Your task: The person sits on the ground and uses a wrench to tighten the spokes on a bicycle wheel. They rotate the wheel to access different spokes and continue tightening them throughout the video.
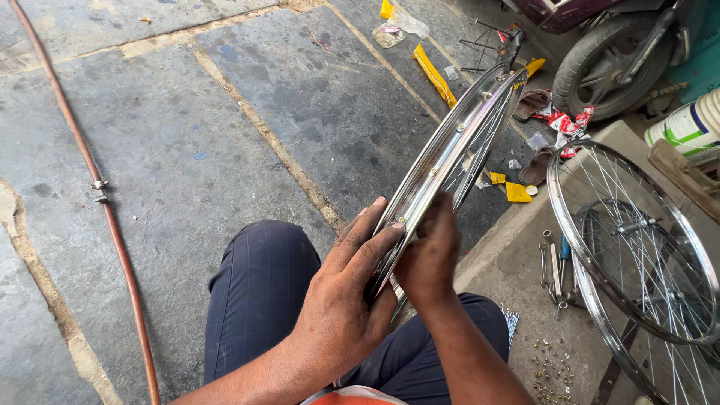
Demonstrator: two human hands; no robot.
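Chrome wheel rim [457, 142] between both hands, spoked wheels [637, 240] alongside.

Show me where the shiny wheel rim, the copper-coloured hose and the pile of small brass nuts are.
wheel rim [457, 139], head view, on the chrome outer band above the hands.
hose [112, 225], head view, on its middle stretch below the metal joint.
brass nuts [553, 367], head view, on the middle of the scattered pile.
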